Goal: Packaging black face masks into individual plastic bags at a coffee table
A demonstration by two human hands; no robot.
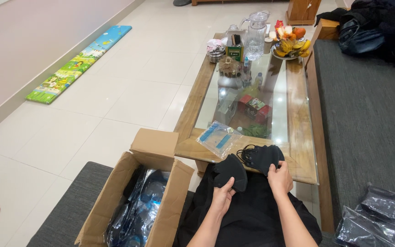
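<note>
A black mask (232,172) is pinched by the left hand (222,196); a stack (262,158) is gripped by the right hand (280,179). Light, soft, easily creased fabric: best held at edges.

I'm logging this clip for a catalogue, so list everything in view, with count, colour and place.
black mask: one, black, in left hand
mask stack: one pile, black, table edge
clear bag: one, blue-printed, table corner
coffee table: one, wood and glass, centre
jug: one, clear, far end
fruit plate: one, yellow and orange, far end
cardboard box: one, brown, open, lower left
play mat: one, colourful, by wall
left hand: holds mask
right hand: on stack
</note>
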